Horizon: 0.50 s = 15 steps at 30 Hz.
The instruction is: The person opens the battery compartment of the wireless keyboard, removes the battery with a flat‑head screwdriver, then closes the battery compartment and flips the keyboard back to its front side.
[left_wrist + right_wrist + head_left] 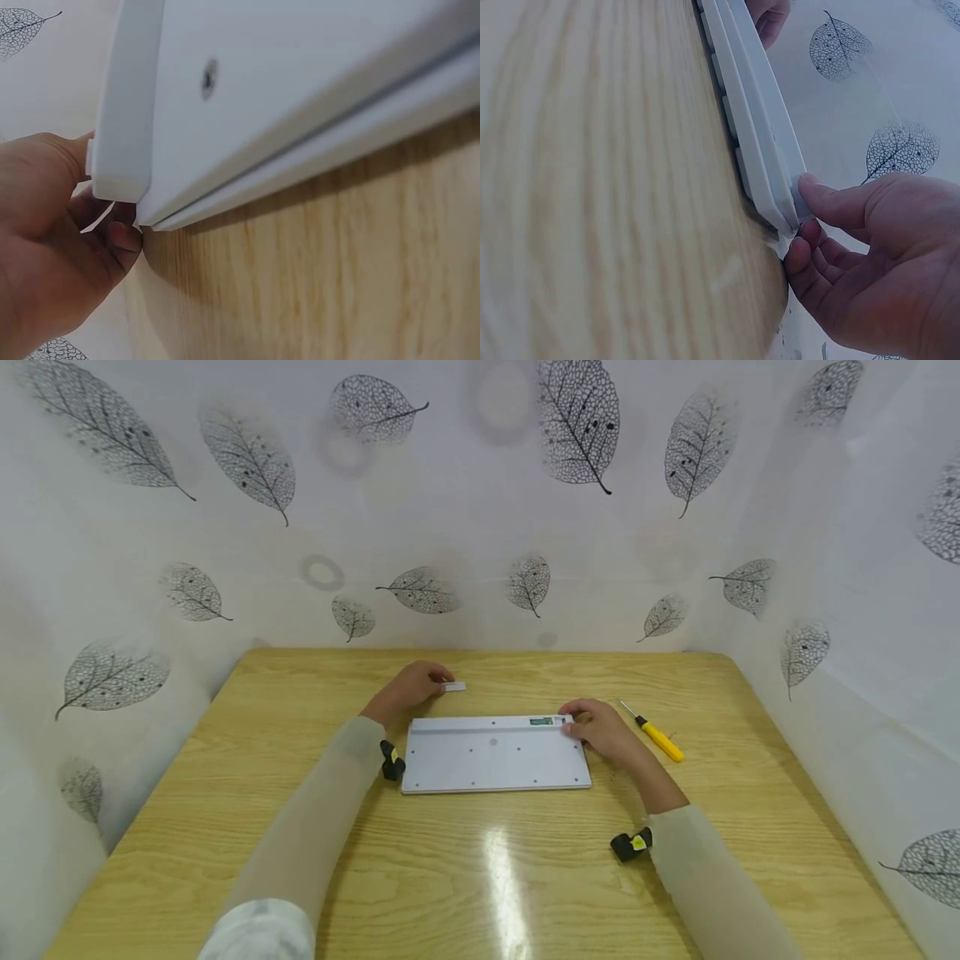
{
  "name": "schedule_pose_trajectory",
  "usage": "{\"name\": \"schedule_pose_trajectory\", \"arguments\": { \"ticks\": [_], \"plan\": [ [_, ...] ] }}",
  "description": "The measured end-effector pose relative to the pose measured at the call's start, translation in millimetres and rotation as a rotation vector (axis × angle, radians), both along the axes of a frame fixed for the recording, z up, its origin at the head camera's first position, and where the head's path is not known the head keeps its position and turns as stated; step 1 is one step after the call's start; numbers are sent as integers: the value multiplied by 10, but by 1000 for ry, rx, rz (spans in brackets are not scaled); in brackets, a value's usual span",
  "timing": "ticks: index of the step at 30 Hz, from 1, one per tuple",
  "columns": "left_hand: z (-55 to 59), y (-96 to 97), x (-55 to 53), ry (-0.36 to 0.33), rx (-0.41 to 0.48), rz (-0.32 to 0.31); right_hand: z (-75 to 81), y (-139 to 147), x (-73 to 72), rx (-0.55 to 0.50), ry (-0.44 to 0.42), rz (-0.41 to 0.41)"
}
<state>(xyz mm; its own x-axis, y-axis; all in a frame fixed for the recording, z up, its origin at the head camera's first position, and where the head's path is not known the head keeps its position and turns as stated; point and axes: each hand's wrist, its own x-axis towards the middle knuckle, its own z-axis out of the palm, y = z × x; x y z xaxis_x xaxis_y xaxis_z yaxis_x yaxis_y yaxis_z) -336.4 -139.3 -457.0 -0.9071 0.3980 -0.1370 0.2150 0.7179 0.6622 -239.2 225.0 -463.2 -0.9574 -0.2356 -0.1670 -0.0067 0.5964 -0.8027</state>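
A white keyboard (495, 760) lies face down on the wooden table, with small screws across its back. Its keys show along the underside in the right wrist view. Near its far right corner is an uncovered slot (542, 722) with something green inside, too small to tell. My right hand (603, 731) grips that corner, thumb on the back and fingers curled at the edge. Beyond the keyboard's far left edge, my left hand (415, 687) pinches a small white flat piece (456, 687). In the left wrist view the keyboard hides much of those fingertips.
To the right of the keyboard lies a yellow-handled screwdriver (660, 740), its tip pointing away to the left. A pale curtain (465, 527) printed with dark leaves stands behind the table (300, 710) and along both sides.
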Motion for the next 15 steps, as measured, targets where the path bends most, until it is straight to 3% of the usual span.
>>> {"name": "schedule_pose_trajectory", "arguments": {
  "ticks": [15],
  "plan": [
    [24, 24, 20, -8, 22, 33, 1, -2, -3, 7, -3, -8]
  ]
}}
